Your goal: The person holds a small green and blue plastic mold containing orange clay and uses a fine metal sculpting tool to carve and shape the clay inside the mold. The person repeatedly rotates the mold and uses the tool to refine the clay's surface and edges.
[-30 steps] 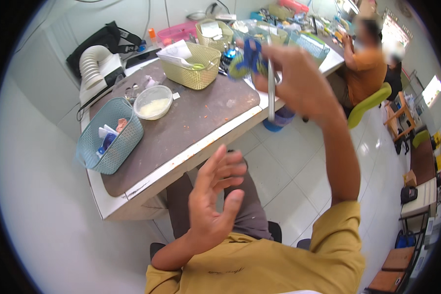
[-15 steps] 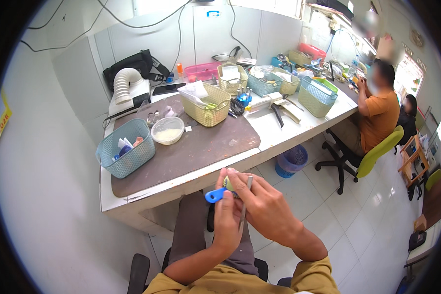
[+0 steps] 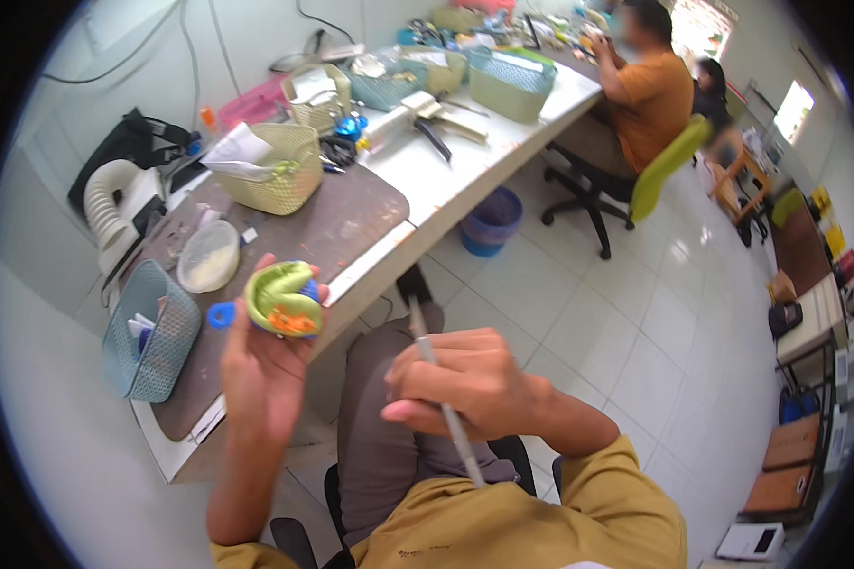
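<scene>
My left hand [image 3: 268,375] holds up a blue dental impression tray [image 3: 221,315] near the bench's front edge. Inside the tray sits a curved green impression [image 3: 280,283] with an orange patch at its near side. Its hollow faces up, and the blue handle sticks out to the left. Over my lap, my right hand [image 3: 479,379] is closed around a slim metal knife [image 3: 462,449], apart from the tray. The knife's narrow tip points away from me; its shaft slants down toward my shirt. Motion blurs the tip, so its exact shape is unclear.
On the bench mat [image 3: 356,211] stand a round tub [image 3: 209,258] of pale material, a blue basket [image 3: 166,341] and a yellow-green basket [image 3: 270,171]. A blue bin [image 3: 491,223] is on the floor. A person in orange [image 3: 650,104] sits farther along the bench.
My hands have parted: the left has carried the tray leftward and turned its hollow up, while the right has drawn back with the knife. The view has swung to the right.
</scene>
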`<state>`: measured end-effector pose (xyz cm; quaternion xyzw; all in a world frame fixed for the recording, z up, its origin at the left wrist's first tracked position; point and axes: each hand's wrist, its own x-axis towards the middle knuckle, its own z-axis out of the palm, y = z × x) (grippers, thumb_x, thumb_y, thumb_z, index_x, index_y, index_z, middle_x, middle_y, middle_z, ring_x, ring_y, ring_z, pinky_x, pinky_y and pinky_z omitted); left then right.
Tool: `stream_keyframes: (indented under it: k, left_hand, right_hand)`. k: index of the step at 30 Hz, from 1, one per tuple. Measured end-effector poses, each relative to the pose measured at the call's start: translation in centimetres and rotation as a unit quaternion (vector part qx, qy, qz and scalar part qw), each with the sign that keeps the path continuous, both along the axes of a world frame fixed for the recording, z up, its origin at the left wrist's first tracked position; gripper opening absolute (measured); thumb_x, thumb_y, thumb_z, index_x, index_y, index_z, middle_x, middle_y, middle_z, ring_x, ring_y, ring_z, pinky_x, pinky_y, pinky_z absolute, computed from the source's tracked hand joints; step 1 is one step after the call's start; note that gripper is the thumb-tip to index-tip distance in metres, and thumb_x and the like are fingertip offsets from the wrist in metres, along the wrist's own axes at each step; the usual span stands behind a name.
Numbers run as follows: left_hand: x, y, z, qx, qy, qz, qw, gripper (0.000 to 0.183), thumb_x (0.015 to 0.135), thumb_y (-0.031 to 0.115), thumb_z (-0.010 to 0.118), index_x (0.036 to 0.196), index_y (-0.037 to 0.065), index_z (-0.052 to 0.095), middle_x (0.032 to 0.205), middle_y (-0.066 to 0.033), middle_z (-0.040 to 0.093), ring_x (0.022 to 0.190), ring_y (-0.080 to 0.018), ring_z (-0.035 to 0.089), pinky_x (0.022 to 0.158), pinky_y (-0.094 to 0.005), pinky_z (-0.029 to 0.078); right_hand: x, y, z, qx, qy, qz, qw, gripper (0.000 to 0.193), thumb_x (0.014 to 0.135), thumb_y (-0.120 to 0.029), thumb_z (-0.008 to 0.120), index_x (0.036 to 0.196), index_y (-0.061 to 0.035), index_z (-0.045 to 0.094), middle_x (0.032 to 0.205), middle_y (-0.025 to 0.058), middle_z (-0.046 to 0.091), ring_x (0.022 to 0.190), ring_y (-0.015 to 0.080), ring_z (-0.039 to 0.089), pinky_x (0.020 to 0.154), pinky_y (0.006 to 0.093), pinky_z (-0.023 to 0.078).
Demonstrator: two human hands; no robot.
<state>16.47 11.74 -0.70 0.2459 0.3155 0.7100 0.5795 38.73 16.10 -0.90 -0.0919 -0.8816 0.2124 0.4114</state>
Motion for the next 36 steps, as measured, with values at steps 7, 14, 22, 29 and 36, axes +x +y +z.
stream_keyframes:
  k: [7,14,22,29,36]
  left_hand:
    - [-6.0,1.3,-0.4,-0.079,0.101,-0.089,0.988,0.051,0.105,0.038,0.03,0.142,0.004,0.038,0.135,-0.0183,0.053,0.12,-0.0279,0.057,0.106,-0.0406,0.043]
    - [-9.1,1.0,-0.3,-0.08,0.096,-0.118,0.985,0.055,0.105,0.044,0.025,0.146,0.008,0.033,0.136,-0.0162,0.052,0.121,-0.0313,0.056,0.103,-0.0412,0.045]
    - [-10.6,0.4,-1.9,-0.041,0.013,-0.194,0.98,0.064,0.103,0.051,0.024,0.151,0.01,0.021,0.134,-0.0165,0.053,0.117,-0.032,0.059,0.096,-0.0425,0.051]
    - [-11.1,-0.4,-2.4,-0.056,-0.032,-0.227,0.972,0.061,0.103,0.047,0.03,0.146,0.005,0.029,0.137,-0.0162,0.05,0.12,-0.0319,0.057,0.099,-0.0419,0.049]
    - [-11.3,-0.3,-2.3,-0.048,-0.015,-0.224,0.973,0.06,0.102,0.04,0.042,0.147,0.006,0.025,0.14,-0.0155,0.046,0.122,-0.0289,0.055,0.104,-0.0426,0.046]
  right_hand:
    - [-4.9,-0.4,-3.4,-0.051,0.077,0.012,0.996,0.021,0.082,-0.008,0.074,0.099,-0.0023,0.065,0.085,0.0089,0.07,0.068,0.0219,0.067,0.058,0.0313,0.054]
    - [-7.3,0.2,-3.7,-0.087,0.105,-0.061,0.989,0.02,0.09,-0.016,0.068,0.097,0.002,0.064,0.066,0.0083,0.064,0.056,0.0144,0.062,0.046,0.0259,0.048]
    - [-12.0,-0.2,-5.9,-0.216,0.237,-0.088,0.943,0.063,0.092,-0.064,0.043,0.088,-0.0011,0.051,0.058,0.0034,0.046,0.046,0.0109,0.044,0.042,0.0228,0.037]
    - [-15.8,1.1,-5.0,-0.14,0.302,-0.065,0.941,0.024,0.09,-0.02,0.062,0.1,-0.004,0.046,0.083,0.0124,0.058,0.07,0.0169,0.057,0.062,0.0283,0.048]
    - [-14.5,1.9,-4.9,-0.062,0.237,-0.033,0.969,0.029,0.079,-0.002,0.07,0.104,0.0005,0.054,0.089,0.0175,0.064,0.08,0.0249,0.067,0.074,0.0353,0.056]
